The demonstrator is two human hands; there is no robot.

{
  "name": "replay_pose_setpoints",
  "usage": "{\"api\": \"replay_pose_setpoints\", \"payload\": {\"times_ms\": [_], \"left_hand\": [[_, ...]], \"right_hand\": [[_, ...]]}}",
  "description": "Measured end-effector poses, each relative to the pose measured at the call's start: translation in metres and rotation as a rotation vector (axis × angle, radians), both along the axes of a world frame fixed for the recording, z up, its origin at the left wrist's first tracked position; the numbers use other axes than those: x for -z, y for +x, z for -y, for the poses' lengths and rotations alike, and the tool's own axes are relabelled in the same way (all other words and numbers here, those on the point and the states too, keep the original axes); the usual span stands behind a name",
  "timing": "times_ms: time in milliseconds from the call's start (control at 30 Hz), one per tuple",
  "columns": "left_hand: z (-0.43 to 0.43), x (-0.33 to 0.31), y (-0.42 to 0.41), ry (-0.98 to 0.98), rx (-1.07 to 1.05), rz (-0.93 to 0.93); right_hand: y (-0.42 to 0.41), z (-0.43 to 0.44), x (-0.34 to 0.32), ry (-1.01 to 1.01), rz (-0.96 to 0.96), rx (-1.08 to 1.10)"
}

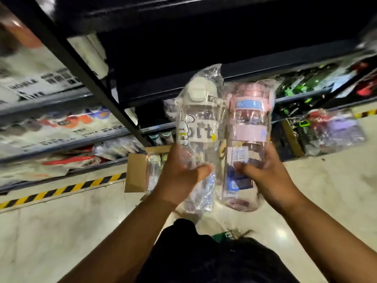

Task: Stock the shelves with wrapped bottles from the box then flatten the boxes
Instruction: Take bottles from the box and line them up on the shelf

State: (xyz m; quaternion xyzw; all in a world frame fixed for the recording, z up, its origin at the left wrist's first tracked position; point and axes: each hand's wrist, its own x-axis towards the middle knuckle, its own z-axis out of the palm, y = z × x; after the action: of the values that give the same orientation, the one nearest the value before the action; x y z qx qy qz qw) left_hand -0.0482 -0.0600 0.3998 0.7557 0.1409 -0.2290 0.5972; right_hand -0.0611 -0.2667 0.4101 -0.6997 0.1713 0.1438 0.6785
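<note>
Roughly midway, by judgement: left grip (183,174) curled round white-lid wrapped bottle (196,127), right grip (265,174) round pink bottle (250,129), both raised before dark shelf (155,86). Box (135,172) on floor, boxed bottle (153,170) inside, not flattened.

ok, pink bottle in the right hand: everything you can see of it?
The pink bottle is clear, pink-tinted plastic with a pink lid, a blue band and a pale pink sleeve mid-body, in clear wrap. It is held roughly upright before the shelves; the right hand grips its lower half, thumb in front. The white-lidded bottle is close on its left.
</note>
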Motion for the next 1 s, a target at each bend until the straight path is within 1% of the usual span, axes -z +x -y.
{"api": "replay_pose_setpoints", "payload": {"times_ms": [133, 233, 333, 500, 600, 800, 1000], "left_hand": [[0.065, -0.053, -0.013, -0.022, -0.059, 0.136], [0.12, -0.086, -0.019, -0.039, -0.053, 0.224], [0.176, -0.124, -0.016, -0.066, -0.029, 0.28], [0.257, -0.196, 0.004, -0.09, 0.042, 0.531], [0.296, -0.234, 0.018, -0.098, 0.077, 0.646], [0.348, -0.295, 0.059, -0.107, 0.158, 0.788], [0.386, -0.333, 0.13, -0.136, 0.163, 0.859]], "right_hand": [[-0.012, 0.064, -0.042, 0.005, 0.158, -0.009], [-0.02, 0.117, -0.077, 0.011, 0.232, -0.017], [-0.022, 0.17, -0.113, -0.032, 0.367, -0.009], [-0.012, 0.247, -0.181, -0.111, 0.559, 0.047], [0.0, 0.289, -0.218, -0.15, 0.635, 0.063], [0.036, 0.346, -0.273, -0.144, 0.742, 0.072], [0.106, 0.384, -0.309, -0.147, 0.825, 0.098]]}}
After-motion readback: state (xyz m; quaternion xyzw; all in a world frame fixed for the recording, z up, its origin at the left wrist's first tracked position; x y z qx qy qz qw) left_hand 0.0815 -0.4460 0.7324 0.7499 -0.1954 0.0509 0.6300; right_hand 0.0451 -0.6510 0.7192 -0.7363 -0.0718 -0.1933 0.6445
